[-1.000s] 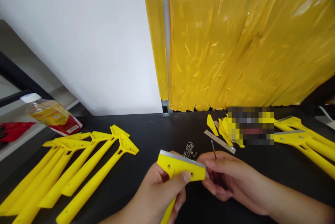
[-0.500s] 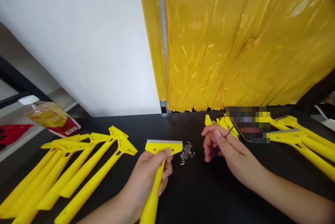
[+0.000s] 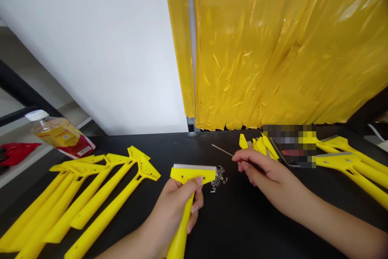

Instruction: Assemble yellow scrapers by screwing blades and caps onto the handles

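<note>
Head view, lower centre of frame: my left hand [image 3: 174, 210] has its fingers clamped round a yellow plastic scraper [image 3: 182, 226], its head just beside a small heap of screws [image 3: 218, 180] on the black worktop [image 3: 242, 218]. Right hand [image 3: 263, 166] pinches a thin steel pin [image 3: 222, 150], fingers together. Holding the scraper close under its head looks steadiest for fine pin work.

the black bench [image 3: 242, 218] carried a fan of long yellow plastic scrapers [image 3: 103, 215] on its left, a small scatter of tiny metal screws and washers [image 3: 220, 179] mid-bench, a heap of yellow plastic wedge pieces [image 3: 260, 146] behind, and two steel-edged yellow scrapers [image 3: 339, 162] at right.
</note>
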`<action>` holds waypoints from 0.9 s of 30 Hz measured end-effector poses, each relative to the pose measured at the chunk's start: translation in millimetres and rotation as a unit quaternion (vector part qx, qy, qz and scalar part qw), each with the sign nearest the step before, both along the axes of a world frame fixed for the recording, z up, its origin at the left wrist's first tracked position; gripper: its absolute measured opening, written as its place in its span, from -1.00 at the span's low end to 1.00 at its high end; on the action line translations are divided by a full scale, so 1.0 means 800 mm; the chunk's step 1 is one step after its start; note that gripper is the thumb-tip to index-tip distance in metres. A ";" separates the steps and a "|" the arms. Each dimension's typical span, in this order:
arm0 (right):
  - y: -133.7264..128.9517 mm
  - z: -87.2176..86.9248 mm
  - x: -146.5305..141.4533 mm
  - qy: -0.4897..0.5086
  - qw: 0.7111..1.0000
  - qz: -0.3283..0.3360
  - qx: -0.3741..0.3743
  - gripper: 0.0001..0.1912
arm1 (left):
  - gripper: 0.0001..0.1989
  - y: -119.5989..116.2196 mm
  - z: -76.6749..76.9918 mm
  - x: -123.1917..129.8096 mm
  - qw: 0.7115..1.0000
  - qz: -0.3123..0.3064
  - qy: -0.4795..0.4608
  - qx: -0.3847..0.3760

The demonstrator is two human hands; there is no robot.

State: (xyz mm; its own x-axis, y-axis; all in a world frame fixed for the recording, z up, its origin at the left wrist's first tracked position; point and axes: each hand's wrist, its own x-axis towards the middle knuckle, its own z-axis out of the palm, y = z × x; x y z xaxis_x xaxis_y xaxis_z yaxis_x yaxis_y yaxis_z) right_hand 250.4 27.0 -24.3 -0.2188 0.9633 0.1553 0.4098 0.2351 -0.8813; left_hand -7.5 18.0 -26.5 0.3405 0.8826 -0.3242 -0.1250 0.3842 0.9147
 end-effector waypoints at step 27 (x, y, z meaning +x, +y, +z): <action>-0.048 0.017 -0.035 0.035 0.989 0.145 -0.010 -0.70 | -0.60 -0.030 -0.025 0.020 0.996 -0.052 -0.054 -0.039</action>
State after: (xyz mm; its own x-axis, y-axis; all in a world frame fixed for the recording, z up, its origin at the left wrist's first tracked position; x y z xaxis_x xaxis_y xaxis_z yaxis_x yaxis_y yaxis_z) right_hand 222.1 -11.3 -10.5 -0.4761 0.8644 0.1615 0.2660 0.3166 -0.9105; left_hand 8.3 -5.7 -46.3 0.4645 0.8143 -0.3481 -0.1763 0.4703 0.8647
